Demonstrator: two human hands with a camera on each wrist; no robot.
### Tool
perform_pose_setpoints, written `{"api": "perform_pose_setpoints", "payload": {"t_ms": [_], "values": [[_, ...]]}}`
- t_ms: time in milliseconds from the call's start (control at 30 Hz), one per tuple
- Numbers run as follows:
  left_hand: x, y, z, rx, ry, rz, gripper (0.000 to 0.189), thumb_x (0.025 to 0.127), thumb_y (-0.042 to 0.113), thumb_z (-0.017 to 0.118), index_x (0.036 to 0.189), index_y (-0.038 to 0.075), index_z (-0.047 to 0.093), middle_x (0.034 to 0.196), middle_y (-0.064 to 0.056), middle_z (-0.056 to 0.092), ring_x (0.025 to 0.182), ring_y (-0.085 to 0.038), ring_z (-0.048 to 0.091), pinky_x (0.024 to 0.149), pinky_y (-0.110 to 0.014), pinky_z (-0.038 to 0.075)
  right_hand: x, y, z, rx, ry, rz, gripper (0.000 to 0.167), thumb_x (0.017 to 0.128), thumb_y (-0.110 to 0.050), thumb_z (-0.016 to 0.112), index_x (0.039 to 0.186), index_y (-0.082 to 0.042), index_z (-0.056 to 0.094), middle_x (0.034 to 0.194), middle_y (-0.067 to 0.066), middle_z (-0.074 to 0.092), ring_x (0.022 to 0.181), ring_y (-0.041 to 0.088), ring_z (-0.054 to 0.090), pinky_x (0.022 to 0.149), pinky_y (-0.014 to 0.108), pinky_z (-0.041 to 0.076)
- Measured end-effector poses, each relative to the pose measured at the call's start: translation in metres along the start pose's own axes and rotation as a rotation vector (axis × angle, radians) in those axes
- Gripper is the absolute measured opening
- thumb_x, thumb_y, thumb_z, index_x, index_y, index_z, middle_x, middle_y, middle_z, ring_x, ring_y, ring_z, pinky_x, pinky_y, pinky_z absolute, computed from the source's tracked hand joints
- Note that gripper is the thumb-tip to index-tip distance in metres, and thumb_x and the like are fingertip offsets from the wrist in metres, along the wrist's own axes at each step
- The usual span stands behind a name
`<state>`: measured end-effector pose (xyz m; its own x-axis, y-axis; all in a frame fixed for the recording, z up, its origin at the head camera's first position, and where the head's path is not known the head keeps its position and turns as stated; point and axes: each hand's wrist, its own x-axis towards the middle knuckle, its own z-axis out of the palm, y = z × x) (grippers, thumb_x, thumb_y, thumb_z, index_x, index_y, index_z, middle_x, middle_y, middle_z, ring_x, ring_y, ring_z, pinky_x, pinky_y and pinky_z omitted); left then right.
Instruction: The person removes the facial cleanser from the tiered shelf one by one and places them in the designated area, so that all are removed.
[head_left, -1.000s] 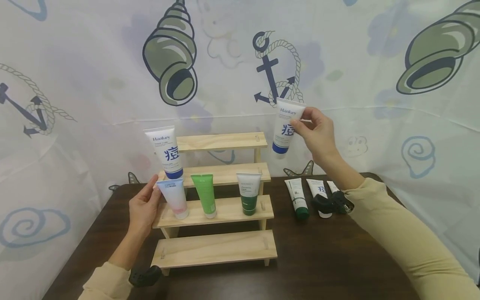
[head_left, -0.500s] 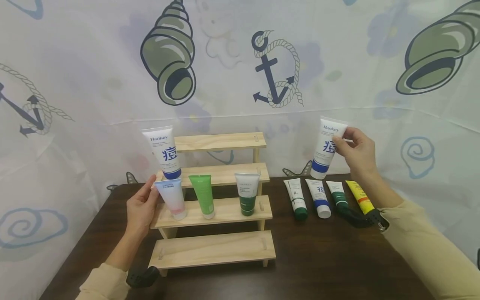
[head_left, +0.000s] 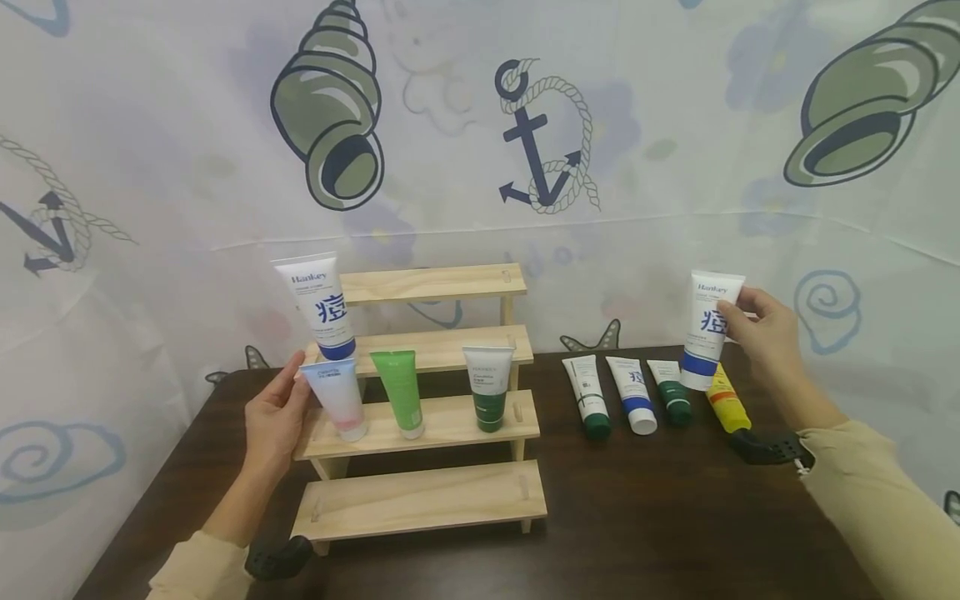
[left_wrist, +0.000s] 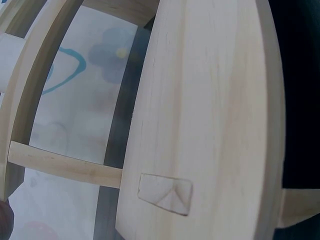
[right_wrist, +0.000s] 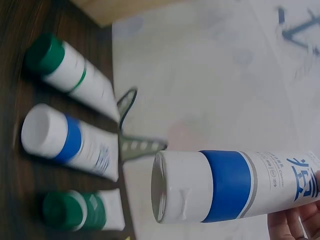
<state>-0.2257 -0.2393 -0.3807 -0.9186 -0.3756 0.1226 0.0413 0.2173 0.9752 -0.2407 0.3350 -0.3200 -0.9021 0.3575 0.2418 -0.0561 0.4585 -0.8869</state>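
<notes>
My right hand (head_left: pixel 767 333) pinches a white squeeze tube with a blue band (head_left: pixel 707 329) near its top, cap downward, above the table's right side. That tube fills the lower right of the right wrist view. My left hand (head_left: pixel 272 421) rests at the left end of a wooden step stand (head_left: pixel 427 498), fingers extended against its side. A matching white and blue tube (head_left: pixel 318 304) stands on the second shelf from the top, at the left. On the shelf below stand a pale blue and pink tube (head_left: pixel 339 396), a green tube (head_left: pixel 399 390) and a white and dark green tube (head_left: pixel 489 385).
Lying right of the stand on the dark table (head_left: pixel 637 517) are a white tube with green cap (head_left: pixel 588 392), a white and blue tube (head_left: pixel 632 392), a green and white tube (head_left: pixel 671 390) and a yellow tube (head_left: pixel 726 402). A printed cloth (head_left: pixel 450 183) hangs behind.
My right hand has carried the white and blue tube rightward and down, away from the stand and over the lying tubes. My left hand stays at the stand's left end.
</notes>
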Motion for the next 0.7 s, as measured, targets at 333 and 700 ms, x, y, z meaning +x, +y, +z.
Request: {"api": "perform_pose_setpoints", "payload": {"t_ms": [333, 700], "values": [[0.002, 0.0, 0.0, -0.007, -0.008, -0.025, 0.046, 0.095, 0.03, 0.055, 0.14, 0.022, 0.046, 0.146, -0.001, 0.041, 0.134, -0.017, 0.04, 0.102, -0.019, 0.038, 0.025, 0.061, -0.026, -0.067, -0.037, 0.153, 0.061, 0.096, -0.035, 0.051, 0.141, 0.003, 0.037, 0.12, 0.012, 0.051, 0.088, 0.006, 0.051, 0.077, 0.022, 0.056], [0.001, -0.001, 0.001, -0.011, -0.01, -0.014, 0.047, 0.094, 0.029, 0.056, 0.14, 0.021, 0.046, 0.144, -0.003, 0.043, 0.133, -0.016, 0.041, 0.101, -0.018, 0.039, 0.026, 0.079, -0.043, -0.191, -0.084, 0.2, 0.061, 0.099, -0.032, 0.044, 0.142, 0.009, 0.03, 0.134, 0.03, 0.042, 0.084, 0.006, 0.051, 0.076, 0.028, 0.057]]}}
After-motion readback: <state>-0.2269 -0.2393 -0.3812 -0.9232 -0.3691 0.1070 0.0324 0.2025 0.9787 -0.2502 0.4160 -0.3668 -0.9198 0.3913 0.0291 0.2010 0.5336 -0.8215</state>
